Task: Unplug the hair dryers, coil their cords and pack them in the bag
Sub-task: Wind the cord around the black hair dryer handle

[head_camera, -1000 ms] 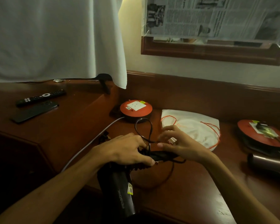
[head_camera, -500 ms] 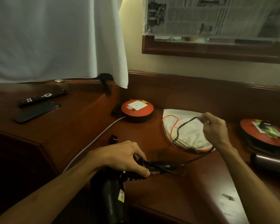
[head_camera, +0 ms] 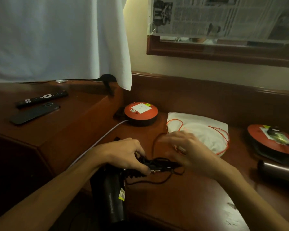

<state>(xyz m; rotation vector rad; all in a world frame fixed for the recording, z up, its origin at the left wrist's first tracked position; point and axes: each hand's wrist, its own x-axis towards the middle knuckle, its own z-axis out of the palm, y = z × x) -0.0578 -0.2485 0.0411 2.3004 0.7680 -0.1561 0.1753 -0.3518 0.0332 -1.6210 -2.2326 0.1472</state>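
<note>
A black hair dryer (head_camera: 113, 195) hangs over the desk's front edge, barrel toward me. My left hand (head_camera: 125, 152) grips its handle together with the bunched black cord (head_camera: 158, 165). My right hand (head_camera: 187, 149), blurred by motion, is just right of the bundle with a loop of cord running up by its fingers; its grip on the cord is unclear. A white drawstring bag (head_camera: 205, 130) with an orange string lies behind my right hand. A second, metallic hair dryer (head_camera: 279, 172) lies at the right edge, its plug in a red socket reel (head_camera: 272, 139).
Another red socket reel (head_camera: 141, 112) with a white cable sits behind the hands. A remote (head_camera: 42, 98) and a phone (head_camera: 34, 112) lie on the raised ledge to the left. A white cloth (head_camera: 57, 39) hangs above it. A wooden back wall borders the desk.
My right hand, which had pulled a length of cord up and to the right over the bag, has come back down to the bundle held by my left hand. The left hand stayed put.
</note>
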